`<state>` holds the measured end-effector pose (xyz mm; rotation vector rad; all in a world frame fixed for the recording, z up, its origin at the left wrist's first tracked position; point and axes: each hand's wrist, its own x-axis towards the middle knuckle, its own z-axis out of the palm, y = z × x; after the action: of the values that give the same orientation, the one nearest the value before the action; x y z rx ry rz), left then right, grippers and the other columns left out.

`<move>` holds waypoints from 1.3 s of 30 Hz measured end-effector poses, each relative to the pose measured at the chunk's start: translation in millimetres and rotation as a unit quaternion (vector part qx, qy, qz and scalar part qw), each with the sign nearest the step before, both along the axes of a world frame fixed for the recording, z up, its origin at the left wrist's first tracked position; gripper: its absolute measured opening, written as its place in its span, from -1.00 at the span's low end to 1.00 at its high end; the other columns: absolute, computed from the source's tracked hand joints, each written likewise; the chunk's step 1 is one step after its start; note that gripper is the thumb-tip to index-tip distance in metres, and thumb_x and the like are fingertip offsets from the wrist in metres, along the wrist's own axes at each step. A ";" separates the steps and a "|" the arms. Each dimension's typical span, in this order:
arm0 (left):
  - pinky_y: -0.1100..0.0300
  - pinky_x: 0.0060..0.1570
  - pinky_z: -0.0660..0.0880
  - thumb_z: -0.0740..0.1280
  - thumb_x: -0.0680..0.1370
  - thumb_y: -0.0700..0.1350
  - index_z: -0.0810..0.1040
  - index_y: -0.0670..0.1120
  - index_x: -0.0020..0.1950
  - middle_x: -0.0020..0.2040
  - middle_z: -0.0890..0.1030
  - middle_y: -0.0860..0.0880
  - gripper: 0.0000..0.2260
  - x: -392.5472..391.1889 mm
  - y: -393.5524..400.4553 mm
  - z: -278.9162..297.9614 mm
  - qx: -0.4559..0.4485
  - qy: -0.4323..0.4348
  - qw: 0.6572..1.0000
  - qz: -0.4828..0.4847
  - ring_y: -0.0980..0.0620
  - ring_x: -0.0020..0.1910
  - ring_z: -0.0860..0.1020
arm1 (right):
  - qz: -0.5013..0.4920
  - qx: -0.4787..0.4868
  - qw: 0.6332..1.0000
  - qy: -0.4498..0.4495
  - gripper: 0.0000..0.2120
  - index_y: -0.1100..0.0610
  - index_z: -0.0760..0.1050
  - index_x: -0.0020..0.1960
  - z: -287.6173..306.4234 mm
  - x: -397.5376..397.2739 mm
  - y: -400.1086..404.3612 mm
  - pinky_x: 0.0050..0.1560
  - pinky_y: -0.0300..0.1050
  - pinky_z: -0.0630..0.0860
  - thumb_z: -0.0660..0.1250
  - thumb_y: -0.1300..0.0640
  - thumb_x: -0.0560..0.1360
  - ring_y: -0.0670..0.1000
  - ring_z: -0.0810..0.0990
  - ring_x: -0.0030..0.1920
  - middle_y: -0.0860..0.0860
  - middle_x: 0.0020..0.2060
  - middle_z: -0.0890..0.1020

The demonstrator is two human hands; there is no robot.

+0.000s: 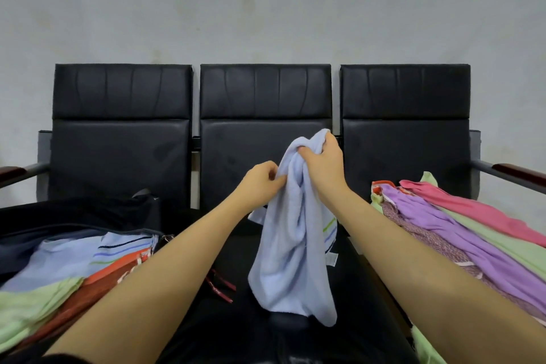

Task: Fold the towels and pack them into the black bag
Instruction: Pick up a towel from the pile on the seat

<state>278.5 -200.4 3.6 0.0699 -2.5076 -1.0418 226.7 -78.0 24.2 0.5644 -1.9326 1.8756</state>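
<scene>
At the far left, a black bag (74, 216) lies open on the left seat of a three-seat black bench (118, 139). Folded towels sit in and over its mouth: a pale blue one (59, 260) with thin stripes, an orange one (118, 269) beside it, and a light green one (26, 307) nearest the camera.

Moving toward the middle, two bare forearms reach forward over the centre seat. The left hand (260, 183) has its fingers curled, pinching the left edge of a light blue towel (292, 260) between thumb and fingertips. The right hand (323, 162), slightly higher, grips the bunched top of the same towel in a closed fist. The towel hangs down from both hands in loose folds, unfolded, its lower end reaching the front of the centre seat. Green and blue stripes and a small white label show on its right edge.

On the right seat lies a pile of unfolded towels: purple (443, 230), light green (487, 239) and pink (472, 210), with a patterned cloth (425, 236) under the purple one. They spread out toward the right edge.

Behind the bench stands a plain grey wall (266, 9).
</scene>
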 end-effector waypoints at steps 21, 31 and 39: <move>0.18 -0.15 0.35 0.20 0.61 -0.18 0.24 -0.11 -0.42 -0.45 0.24 -0.02 -0.61 -14.0 -34.1 39.6 0.307 0.171 0.907 0.231 0.05 -0.46 0.25 | -0.146 -0.083 0.985 -0.038 -0.92 0.19 0.34 -0.05 2.1 -26.8 50.9 -0.31 -0.31 0.33 0.23 0.20 0.57 -0.15 0.40 -0.29 -0.09 -0.27 0.42; 0.25 0.12 0.40 0.22 0.52 -0.31 0.51 -0.11 0.30 0.21 0.51 0.01 -0.64 5.0 -45.5 70.7 0.222 0.195 0.943 0.154 0.03 0.22 0.46 | -0.147 -0.168 0.974 -0.036 -0.93 0.18 0.28 0.01 27.2 -23.1 62.5 -0.32 -0.38 0.34 0.18 0.24 0.59 -0.15 0.40 -0.27 -0.08 -0.25 0.39; 0.22 -0.28 0.33 0.11 0.48 -0.37 0.49 -0.16 -0.18 -0.22 0.50 -0.10 -0.79 7.5 -59.8 85.5 0.048 0.202 0.946 0.250 -0.07 -0.26 0.43 | -0.166 -0.108 0.980 0.016 -0.71 0.19 0.41 0.26 43.9 -16.8 78.1 -0.01 -0.35 0.35 0.12 0.35 0.58 -0.09 0.44 0.01 -0.01 0.05 0.45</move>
<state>286.0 -260.2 89.1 0.4496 -1.9235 -0.8554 209.9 0.1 68.1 0.1909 -1.6543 1.8124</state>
